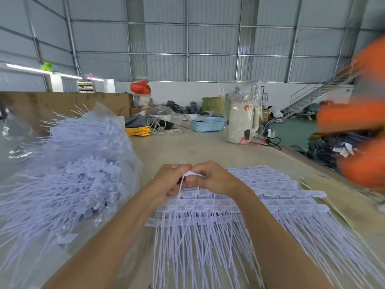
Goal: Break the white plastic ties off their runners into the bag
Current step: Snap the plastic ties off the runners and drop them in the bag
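Left side of the table (187,147): one clear plastic bag (116,130) lies open toward the worker, so that detached pieces can be dropped in with a short sideways reach. It already holds a heap of loose white ties (79,176), too many and too tangled to count.

Centre, near edge: the two hands meet over the stack. The left hand (169,181) and the right hand (215,179) both have their fingers curled, pinching between them the head end of a small white piece (193,174); whether this is a single tie or a short section of runner cannot be told. One thin tail (180,189) hangs down from the pinch. Holding the piece close on both sides of the joint suggests a snapping or twisting motion, judged as the break step in progress.

Centre to right, near edge: the runners (260,197) with ties attached lie in overlapping rows, heads toward the far edge and tails (229,247) fanned toward the worker, which keeps each head within reach. At least six rows can be made out; the ties per row are blurred beyond counting. Much stock therefore appears unprocessed.

Far edge: one blue basket (208,124) and one white appliance (241,124) in plastic wrap.

Right edge: a blurred person in an orange sleeve (354,117).
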Demonstrator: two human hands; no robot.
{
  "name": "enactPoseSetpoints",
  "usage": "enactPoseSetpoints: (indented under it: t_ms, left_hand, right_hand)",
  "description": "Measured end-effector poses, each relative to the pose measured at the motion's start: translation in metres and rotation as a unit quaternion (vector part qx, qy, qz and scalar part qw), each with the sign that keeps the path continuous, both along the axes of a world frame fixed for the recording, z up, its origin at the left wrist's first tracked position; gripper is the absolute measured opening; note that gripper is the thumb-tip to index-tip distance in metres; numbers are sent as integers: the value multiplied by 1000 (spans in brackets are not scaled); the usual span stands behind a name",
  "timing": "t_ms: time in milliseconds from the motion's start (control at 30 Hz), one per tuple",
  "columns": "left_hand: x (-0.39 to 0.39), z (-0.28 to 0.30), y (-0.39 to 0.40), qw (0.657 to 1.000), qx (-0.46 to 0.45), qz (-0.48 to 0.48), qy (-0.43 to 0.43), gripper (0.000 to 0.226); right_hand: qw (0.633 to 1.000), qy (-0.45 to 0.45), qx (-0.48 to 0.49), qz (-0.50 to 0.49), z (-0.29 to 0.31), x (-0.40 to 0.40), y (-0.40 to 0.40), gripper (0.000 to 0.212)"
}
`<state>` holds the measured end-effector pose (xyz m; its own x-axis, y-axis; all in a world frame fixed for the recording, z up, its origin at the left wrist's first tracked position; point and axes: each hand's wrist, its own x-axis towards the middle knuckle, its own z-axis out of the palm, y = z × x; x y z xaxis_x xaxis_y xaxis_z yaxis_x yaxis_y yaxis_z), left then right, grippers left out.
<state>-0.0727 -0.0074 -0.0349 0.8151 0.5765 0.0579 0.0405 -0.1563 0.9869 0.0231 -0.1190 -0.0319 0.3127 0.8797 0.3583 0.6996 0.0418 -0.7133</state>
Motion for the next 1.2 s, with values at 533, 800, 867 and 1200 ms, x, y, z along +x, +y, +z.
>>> enactPoseSetpoints:
  t_ms: [533,800,867,1200]
  left_hand:
    - [12,-5,-6,982,-126,-72,-120,62]
    - [15,-17,-17,994,23,-23,-101,32]
    - [15,-16,-16,990,19,-8,-141,32]
    - [15,-17,-19,991,2,-38,-129,43]
  right_hand:
    - [998,28,58,-11,16,-6,-9,21]
    - [996,-32,-52,-62,13,4,-10,46]
    - [991,-64,-91,-72,16,10,-17,30]
    - [998,-52,-29,-15,7,10,-19,18]
